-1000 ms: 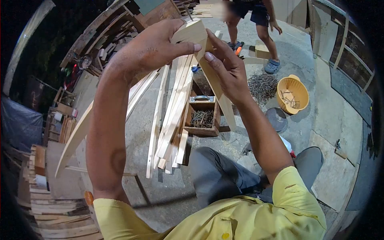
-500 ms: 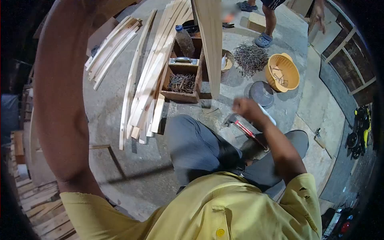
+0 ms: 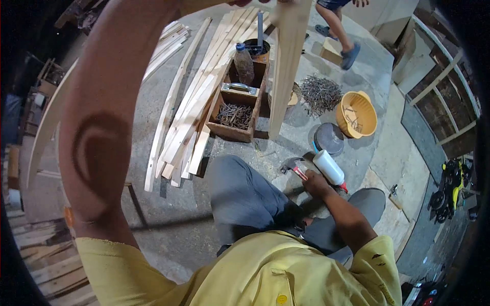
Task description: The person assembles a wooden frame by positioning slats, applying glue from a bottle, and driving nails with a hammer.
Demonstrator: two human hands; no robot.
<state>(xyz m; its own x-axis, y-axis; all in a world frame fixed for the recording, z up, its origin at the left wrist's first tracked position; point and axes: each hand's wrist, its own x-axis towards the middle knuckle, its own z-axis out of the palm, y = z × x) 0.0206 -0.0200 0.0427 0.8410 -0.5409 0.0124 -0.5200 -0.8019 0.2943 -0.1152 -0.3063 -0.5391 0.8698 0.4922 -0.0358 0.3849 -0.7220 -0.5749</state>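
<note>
My right hand [image 3: 317,184] is wrapped around the red handle of a claw hammer [image 3: 292,166], low above the floor by my knee. The hammer's head points away to the left. Overhead, my raised left arm reaches to the top edge, where only some curled fingers of my left hand [image 3: 249,2] show against a pale wooden strip [image 3: 204,5]. Most of that hand is cut off. A pale wooden board [image 3: 289,71] stands upright in front of me, its top out of view. A white bottle with a red cap [image 3: 329,167] lies beside my right hand.
A wooden toolbox [image 3: 232,131] holds nails and a plastic bottle [image 3: 244,64]. Wooden strips [image 3: 191,117] lie to its left. Right of the board are a nail pile [image 3: 320,95], a yellow basin [image 3: 352,131] and a dark round lid [image 3: 329,138]. Another person's legs [image 3: 343,35] are behind.
My right hand has come down and taken hold of the hammer, which lay on the floor. The white bottle is now uncovered. The other person's feet have shifted.
</note>
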